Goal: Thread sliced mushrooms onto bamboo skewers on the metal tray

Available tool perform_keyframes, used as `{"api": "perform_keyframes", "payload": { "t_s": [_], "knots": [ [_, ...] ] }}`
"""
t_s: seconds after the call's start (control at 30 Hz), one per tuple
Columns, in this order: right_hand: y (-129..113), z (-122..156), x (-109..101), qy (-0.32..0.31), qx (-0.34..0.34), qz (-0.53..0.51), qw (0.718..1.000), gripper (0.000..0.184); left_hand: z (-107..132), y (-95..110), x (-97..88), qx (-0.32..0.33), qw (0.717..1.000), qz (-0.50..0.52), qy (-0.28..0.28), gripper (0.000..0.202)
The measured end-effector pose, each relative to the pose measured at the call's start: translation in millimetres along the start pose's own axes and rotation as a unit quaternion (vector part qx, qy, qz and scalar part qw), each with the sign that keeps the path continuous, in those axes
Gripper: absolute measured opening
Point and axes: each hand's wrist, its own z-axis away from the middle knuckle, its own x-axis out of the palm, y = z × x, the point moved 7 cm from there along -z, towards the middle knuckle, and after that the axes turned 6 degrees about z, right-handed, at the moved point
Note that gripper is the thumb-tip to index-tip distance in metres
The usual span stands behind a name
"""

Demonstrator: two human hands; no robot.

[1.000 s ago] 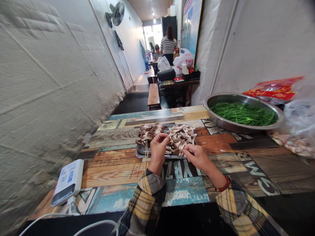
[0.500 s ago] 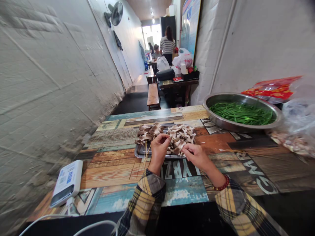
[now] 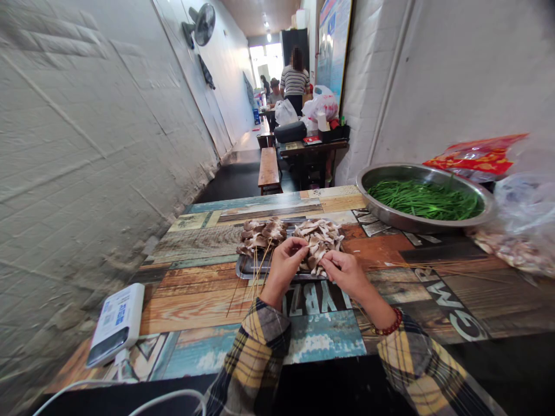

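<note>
A wood-patterned table (image 3: 195, 294) carries a metal basin (image 3: 427, 227) of green stalks (image 3: 422, 199) beyond the tray and to its right, with plastic bags (image 3: 526, 202) farther right. The metal tray (image 3: 245, 268) itself holds the mushrooms in two heaps: a pale heap (image 3: 318, 231) on its right side, a browner heap (image 3: 260, 234) on its left. A white device (image 3: 117, 323) sits nearer than the tray, to its left. At the tray's near edge, a person's left hand (image 3: 284, 263) is closed in a pinch, its contents too small to tell, while the right hand (image 3: 344, 273) pinches a mushroom piece by the pale heap. Thin sticks (image 3: 260, 267) slant over the tray's near left edge.
</note>
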Motion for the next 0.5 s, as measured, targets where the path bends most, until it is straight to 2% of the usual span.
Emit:
{"api": "perform_keyframes", "payload": {
  "t_s": [0.13,0.27,0.5],
  "knots": [
    [-2.1,0.2,-1.5,0.012,-0.001,0.0,1.0,0.026,1.9,-0.7,-0.5,-0.023,0.999,0.028,0.02,0.024],
    [-6.4,0.1,-0.4,0.015,-0.021,0.033,0.999,0.026,4.9,-8.5,7.2,-0.051,0.998,0.029,-0.008,0.029],
    [-10.5,1.3,0.1,0.021,-0.04,0.061,0.997,0.026,5.8,-15.8,6.7,-0.081,0.996,0.042,0.01,0.028]
  ]
}}
